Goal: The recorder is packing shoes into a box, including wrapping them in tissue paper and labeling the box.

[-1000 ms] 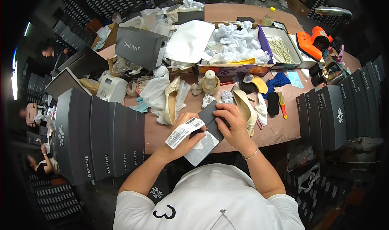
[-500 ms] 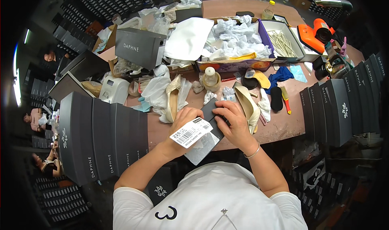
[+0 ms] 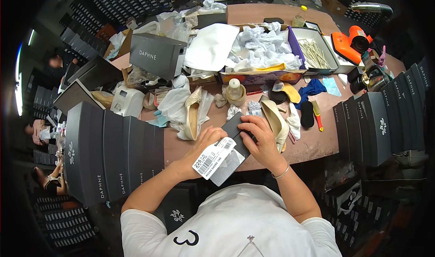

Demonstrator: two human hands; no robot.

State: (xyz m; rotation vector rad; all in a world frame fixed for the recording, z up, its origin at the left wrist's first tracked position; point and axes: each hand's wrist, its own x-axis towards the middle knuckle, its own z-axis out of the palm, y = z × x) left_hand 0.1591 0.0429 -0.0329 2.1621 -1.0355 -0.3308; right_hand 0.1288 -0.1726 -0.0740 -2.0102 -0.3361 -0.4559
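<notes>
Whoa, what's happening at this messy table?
A person holds a tilted dark grey box at the table's edge. The right hand curls over it; the left hand is on the other side, partly hidden by a white label. One cream shoe lies on crinkly white wrapping, and another is just beyond the right hand.

On our worktop (image 3: 312,146), a carton (image 3: 265,78) sits behind the bottle (image 3: 234,91); nearer us, one shoe (image 3: 192,113) lies left of it, a second shoe (image 3: 274,116) right.
</notes>
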